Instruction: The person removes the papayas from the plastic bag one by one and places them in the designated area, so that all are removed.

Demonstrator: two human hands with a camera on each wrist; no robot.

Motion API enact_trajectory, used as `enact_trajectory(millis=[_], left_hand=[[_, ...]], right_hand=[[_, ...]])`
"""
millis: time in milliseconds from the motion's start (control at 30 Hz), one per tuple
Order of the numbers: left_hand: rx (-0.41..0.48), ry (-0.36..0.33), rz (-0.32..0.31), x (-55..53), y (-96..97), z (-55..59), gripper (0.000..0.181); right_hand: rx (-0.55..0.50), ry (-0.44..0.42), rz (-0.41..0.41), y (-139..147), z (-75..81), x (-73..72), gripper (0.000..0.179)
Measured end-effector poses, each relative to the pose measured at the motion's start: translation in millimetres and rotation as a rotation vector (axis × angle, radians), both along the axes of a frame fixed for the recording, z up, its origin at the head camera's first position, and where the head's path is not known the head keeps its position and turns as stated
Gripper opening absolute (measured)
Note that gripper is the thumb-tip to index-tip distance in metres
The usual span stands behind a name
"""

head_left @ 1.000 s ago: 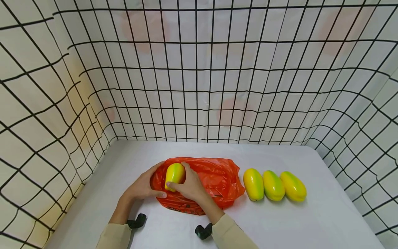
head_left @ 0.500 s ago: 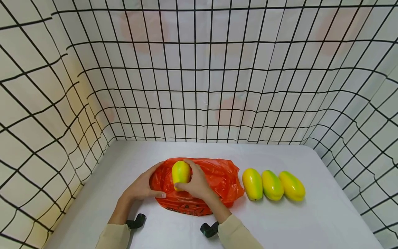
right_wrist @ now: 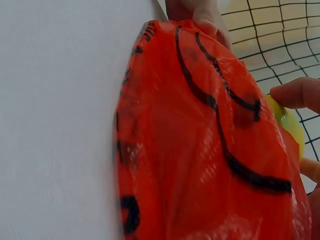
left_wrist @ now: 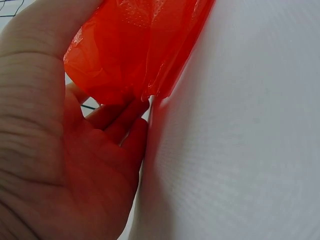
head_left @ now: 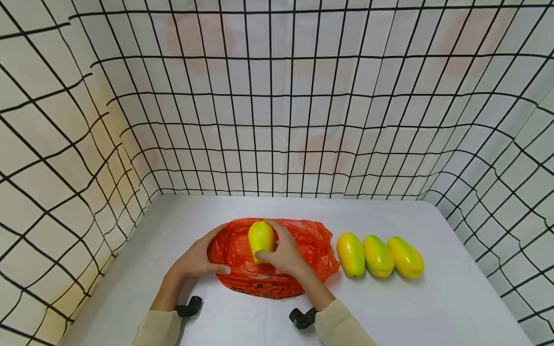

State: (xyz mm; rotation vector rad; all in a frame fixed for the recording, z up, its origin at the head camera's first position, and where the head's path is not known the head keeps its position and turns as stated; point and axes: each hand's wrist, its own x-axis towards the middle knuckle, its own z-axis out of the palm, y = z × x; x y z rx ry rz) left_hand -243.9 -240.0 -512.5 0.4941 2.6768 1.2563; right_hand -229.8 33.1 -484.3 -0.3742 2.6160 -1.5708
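An orange-red plastic bag [head_left: 303,242] lies on the white table with its mouth spread toward the left. At its left end my left hand [head_left: 196,259] holds the rim, thumb on the near side and fingers toward the far side. Crinkled plastic hangs by the fingers [left_wrist: 122,125] in the left wrist view. Over the bag, my right hand [head_left: 283,250] grips a glossy yellow-green papaya [head_left: 260,239] between thumb and fingers. In the right wrist view the bag, printed with black lines, hides much of that papaya [right_wrist: 292,127].
Three more yellow-green papayas, a left one [head_left: 351,254], a middle one [head_left: 378,256] and a right one [head_left: 405,257], lie side by side right of the bag. Black-grid netting [head_left: 281,115] surrounds the white table [head_left: 433,307] at the back and sides.
My right hand has moved right with the papaya, from the bag's left end toward its middle. The left hand stays at the bag's left rim.
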Motion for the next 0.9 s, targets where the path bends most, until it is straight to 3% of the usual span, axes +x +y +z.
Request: enact_trajectory(millis=[467,667,900], left_hand=[[-0.009,0.013,0.016,0.3,0.3,-1.1,0.115],[-0.004,0.002,0.007,0.8,-0.8,-5.4,0.116],[0.004,0.002,0.019,0.4,0.2,-1.1,0.115]], right_hand=[[0.007,-0.017,-0.028,34,12.4,3.5,0.086],[0.044,0.016,-0.059,45,8.8,5.6,0.086],[0.05,0.062,-0.066,52,11.3,5.6,0.084]])
